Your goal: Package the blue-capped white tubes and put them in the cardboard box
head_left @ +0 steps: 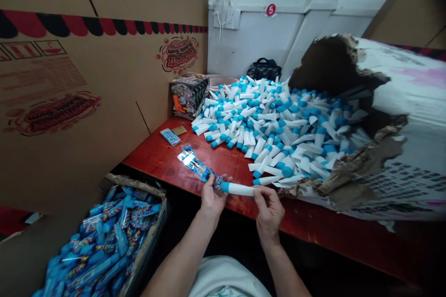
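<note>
The hands are held close together: a white tube with a blue cap (239, 189) is pinched by the right hand (268, 213), and a clear blue blister pack (195, 162) by the left hand (212, 198). Filled packs lie in a carton (148, 186) at lower left; loose tubes (275, 125) are heaped beyond on the red wooden surface (156, 158).

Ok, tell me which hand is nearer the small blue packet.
Left. The left hand, holding a foil strip, is below and right of the small blue packet; the right hand, pinching a white tube, is farther right.
</note>
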A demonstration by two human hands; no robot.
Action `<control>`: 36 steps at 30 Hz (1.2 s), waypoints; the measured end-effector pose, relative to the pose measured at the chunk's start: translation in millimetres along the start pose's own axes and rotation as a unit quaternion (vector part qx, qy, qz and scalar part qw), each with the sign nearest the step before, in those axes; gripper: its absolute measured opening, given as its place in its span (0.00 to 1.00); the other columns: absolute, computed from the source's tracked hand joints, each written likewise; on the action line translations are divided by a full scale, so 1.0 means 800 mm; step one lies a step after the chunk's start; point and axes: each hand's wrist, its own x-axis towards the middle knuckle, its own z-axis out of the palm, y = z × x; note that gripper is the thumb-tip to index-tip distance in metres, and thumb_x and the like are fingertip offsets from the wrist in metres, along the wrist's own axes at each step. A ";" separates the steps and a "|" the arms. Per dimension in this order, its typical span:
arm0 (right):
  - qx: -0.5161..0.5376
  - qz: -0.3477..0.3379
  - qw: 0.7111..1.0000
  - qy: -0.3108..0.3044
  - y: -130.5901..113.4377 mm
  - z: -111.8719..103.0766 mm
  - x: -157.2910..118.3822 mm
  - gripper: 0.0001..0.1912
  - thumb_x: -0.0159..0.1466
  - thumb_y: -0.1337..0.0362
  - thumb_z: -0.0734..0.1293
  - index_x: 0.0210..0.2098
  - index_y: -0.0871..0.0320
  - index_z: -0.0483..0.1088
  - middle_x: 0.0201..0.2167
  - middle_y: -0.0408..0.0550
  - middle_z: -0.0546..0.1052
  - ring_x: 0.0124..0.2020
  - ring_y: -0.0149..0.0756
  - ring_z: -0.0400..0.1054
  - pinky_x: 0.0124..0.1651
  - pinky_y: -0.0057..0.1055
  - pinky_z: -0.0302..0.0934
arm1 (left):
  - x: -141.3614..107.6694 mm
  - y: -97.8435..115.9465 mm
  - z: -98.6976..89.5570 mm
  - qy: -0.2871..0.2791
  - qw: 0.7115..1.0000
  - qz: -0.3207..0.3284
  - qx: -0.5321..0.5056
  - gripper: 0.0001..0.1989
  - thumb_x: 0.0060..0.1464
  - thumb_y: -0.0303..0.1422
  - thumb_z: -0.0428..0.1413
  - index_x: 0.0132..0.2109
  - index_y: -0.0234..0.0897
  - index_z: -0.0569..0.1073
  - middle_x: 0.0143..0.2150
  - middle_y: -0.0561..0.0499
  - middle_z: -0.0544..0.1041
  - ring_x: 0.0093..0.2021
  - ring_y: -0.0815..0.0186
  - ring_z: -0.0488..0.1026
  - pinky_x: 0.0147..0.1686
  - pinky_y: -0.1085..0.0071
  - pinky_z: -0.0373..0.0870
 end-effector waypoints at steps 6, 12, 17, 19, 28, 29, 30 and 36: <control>-0.032 0.014 0.999 0.011 0.013 0.004 0.004 0.14 0.59 0.53 0.67 0.33 0.59 0.71 0.31 0.47 0.75 0.31 0.37 0.69 0.36 0.33 0.64 | -0.004 -0.001 -0.001 -0.022 1.000 -0.002 0.014 0.13 0.60 0.35 0.49 0.31 0.33 0.71 0.27 0.46 0.76 0.30 0.58 0.77 0.27 0.66 0.72; -0.040 0.000 0.999 0.012 0.008 -0.001 0.001 0.12 0.59 0.55 0.67 0.33 0.58 0.72 0.32 0.46 0.76 0.32 0.37 0.69 0.37 0.33 0.64 | -0.001 -0.005 -0.001 -0.017 1.000 0.019 0.007 0.10 0.59 0.34 0.50 0.31 0.35 0.69 0.28 0.46 0.77 0.30 0.58 0.78 0.29 0.64 0.73; -0.040 -0.015 0.999 0.012 0.005 -0.003 -0.003 0.11 0.59 0.55 0.67 0.33 0.58 0.71 0.33 0.47 0.76 0.33 0.37 0.69 0.37 0.33 0.64 | 0.000 -0.004 0.000 -0.018 1.000 0.009 0.007 0.11 0.60 0.33 0.49 0.31 0.34 0.70 0.27 0.45 0.77 0.32 0.58 0.78 0.32 0.63 0.74; -0.032 -0.011 0.999 0.003 0.007 -0.001 -0.004 0.11 0.59 0.56 0.67 0.33 0.58 0.71 0.33 0.47 0.76 0.33 0.37 0.70 0.37 0.33 0.64 | -0.002 -0.004 0.001 -0.019 1.000 0.006 0.006 0.12 0.60 0.33 0.48 0.31 0.33 0.71 0.27 0.45 0.77 0.32 0.57 0.78 0.34 0.62 0.75; -0.026 0.073 0.992 -0.101 0.025 -0.003 -0.008 0.14 0.60 0.56 0.66 0.41 0.58 0.69 0.34 0.48 0.77 0.29 0.37 0.72 0.33 0.32 0.68 | -0.006 0.000 0.003 -0.024 0.999 0.025 0.009 0.10 0.59 0.32 0.49 0.32 0.34 0.70 0.28 0.45 0.78 0.32 0.57 0.78 0.35 0.61 0.74; -0.028 0.081 0.989 -0.122 0.028 -0.003 -0.009 0.15 0.60 0.56 0.66 0.43 0.58 0.69 0.36 0.49 0.77 0.29 0.36 0.72 0.32 0.32 0.68 | -0.006 0.001 0.002 -0.026 0.999 0.027 0.008 0.10 0.59 0.32 0.49 0.32 0.34 0.69 0.28 0.45 0.78 0.31 0.56 0.78 0.34 0.61 0.74; -0.035 0.086 0.985 -0.146 0.030 -0.003 -0.011 0.16 0.60 0.56 0.66 0.45 0.58 0.68 0.38 0.49 0.77 0.28 0.36 0.72 0.30 0.31 0.68 | -0.005 0.000 0.002 -0.029 0.999 0.028 0.008 0.09 0.59 0.32 0.49 0.32 0.34 0.69 0.28 0.45 0.78 0.31 0.56 0.78 0.34 0.61 0.74; -0.074 0.070 0.962 -0.253 0.030 0.007 -0.016 0.17 0.60 0.58 0.64 0.46 0.57 0.71 0.33 0.46 0.77 0.25 0.33 0.69 0.29 0.28 0.65 | -0.008 -0.002 0.001 -0.054 0.997 0.055 0.024 0.08 0.58 0.31 0.50 0.32 0.35 0.69 0.26 0.45 0.77 0.30 0.57 0.78 0.33 0.62 0.73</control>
